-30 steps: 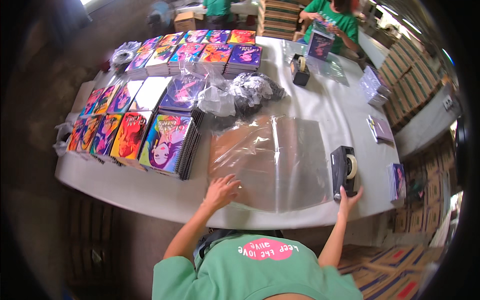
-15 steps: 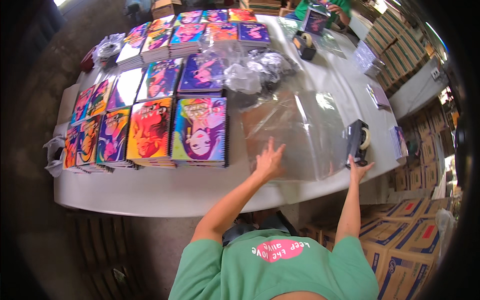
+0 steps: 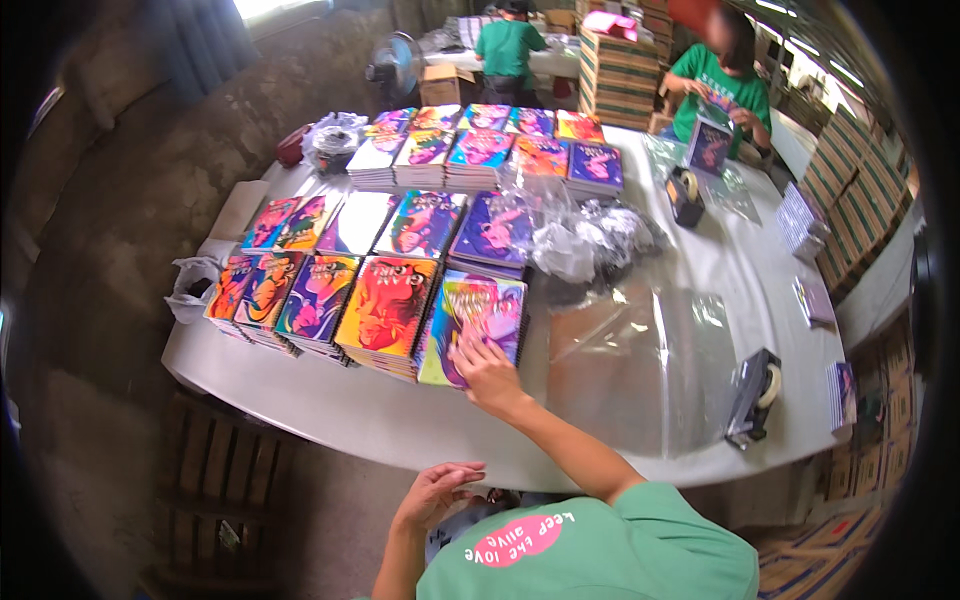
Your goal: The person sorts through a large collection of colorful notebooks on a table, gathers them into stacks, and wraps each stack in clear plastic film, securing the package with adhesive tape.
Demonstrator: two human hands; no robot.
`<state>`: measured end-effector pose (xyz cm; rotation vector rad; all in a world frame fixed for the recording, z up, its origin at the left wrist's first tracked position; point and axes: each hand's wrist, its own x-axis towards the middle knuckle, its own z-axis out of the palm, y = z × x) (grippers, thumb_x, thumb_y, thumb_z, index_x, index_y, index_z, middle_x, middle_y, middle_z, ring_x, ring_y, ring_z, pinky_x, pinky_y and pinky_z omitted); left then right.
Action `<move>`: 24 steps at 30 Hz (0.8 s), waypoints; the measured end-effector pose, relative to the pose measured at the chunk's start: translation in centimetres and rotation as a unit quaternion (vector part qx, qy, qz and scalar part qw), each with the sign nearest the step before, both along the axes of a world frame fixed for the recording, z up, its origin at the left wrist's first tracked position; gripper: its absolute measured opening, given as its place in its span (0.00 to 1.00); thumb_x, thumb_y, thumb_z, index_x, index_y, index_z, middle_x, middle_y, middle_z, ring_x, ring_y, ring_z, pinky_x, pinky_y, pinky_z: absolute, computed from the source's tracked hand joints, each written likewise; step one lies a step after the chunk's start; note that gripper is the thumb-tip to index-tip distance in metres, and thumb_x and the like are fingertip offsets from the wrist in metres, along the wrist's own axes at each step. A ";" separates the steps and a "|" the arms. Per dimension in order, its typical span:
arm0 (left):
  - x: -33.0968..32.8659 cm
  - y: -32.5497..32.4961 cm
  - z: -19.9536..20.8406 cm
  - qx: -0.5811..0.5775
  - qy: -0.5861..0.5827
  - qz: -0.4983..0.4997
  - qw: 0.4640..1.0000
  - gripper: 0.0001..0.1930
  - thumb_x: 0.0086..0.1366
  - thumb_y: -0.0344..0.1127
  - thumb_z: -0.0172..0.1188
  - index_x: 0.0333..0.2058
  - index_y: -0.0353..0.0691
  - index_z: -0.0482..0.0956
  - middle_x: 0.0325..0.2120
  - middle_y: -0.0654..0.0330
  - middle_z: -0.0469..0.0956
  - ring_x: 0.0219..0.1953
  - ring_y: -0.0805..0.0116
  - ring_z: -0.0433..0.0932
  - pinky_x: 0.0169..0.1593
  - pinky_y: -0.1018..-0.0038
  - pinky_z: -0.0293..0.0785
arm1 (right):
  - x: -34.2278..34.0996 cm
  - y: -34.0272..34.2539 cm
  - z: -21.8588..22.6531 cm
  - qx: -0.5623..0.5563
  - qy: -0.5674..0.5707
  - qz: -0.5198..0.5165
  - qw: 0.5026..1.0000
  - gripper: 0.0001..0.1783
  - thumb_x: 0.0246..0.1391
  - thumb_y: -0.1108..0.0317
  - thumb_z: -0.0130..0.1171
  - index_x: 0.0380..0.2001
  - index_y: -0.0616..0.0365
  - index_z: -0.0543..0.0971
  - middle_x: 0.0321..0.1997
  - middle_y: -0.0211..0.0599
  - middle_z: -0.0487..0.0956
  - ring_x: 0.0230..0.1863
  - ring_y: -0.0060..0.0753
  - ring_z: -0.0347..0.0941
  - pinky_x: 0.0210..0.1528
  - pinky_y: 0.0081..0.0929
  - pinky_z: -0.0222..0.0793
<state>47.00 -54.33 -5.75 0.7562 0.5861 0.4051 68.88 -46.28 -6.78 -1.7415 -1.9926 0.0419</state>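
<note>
My right hand (image 3: 486,374) reaches across to the left and lies with fingers spread on the top spiral notebook (image 3: 500,300) of the nearest right-hand stack, whose cover is brightly coloured. In front of my body, just off the table's near edge, my left hand (image 3: 440,492) hovers with its fingers loosely extended and nothing visible in them. Right of the notebook stacks, clear plastic sheets (image 3: 640,380) lie flat on the table. Beside them stands a black tape dispenser (image 3: 752,400) with a pale roll of tape.
More spiral notebook stacks (image 3: 388,305) fill the table's left and middle. Crumpled plastic bags (image 3: 595,240) lie behind the sheets. A second tape dispenser (image 3: 686,195) stands near a co-worker in green (image 3: 725,75), who handles a small item. Striped cartons (image 3: 860,200) are piled at the right.
The view has swung left and up. My right hand has left the tape dispenser and come down on the notebook. My left hand has drawn back from the plastic sheets toward my body.
</note>
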 end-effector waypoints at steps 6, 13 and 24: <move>1.5 2.0 0.3 -0.332 -0.377 0.104 0.858 0.47 0.54 0.74 0.42 0.60 0.41 0.59 0.59 0.49 0.62 0.59 0.50 0.62 0.52 0.48 0.66 | 6.6 -2.9 7.2 0.037 0.613 0.234 0.754 0.13 0.44 0.70 0.66 0.35 0.65 0.81 0.39 0.47 0.81 0.42 0.37 0.78 0.47 0.31 0.72; -5.8 6.6 5.0 -0.084 -0.339 0.102 0.931 0.38 0.50 0.50 0.51 0.56 0.28 0.59 0.53 0.42 0.66 0.52 0.49 0.69 0.54 0.54 0.67 | -1.4 7.6 9.1 0.042 0.167 0.249 0.953 0.28 0.46 0.62 0.62 0.53 0.48 0.72 0.60 0.44 0.66 0.64 0.44 0.58 0.66 0.48 0.44; -21.6 19.3 2.4 -0.142 -0.248 0.307 0.908 0.24 0.58 0.37 0.51 0.52 0.29 0.67 0.47 0.45 0.73 0.49 0.46 0.73 0.54 0.51 0.67 | -8.4 7.2 8.1 0.022 0.367 -0.065 0.928 0.16 0.45 0.70 0.62 0.41 0.58 0.79 0.49 0.44 0.76 0.56 0.42 0.69 0.59 0.37 0.61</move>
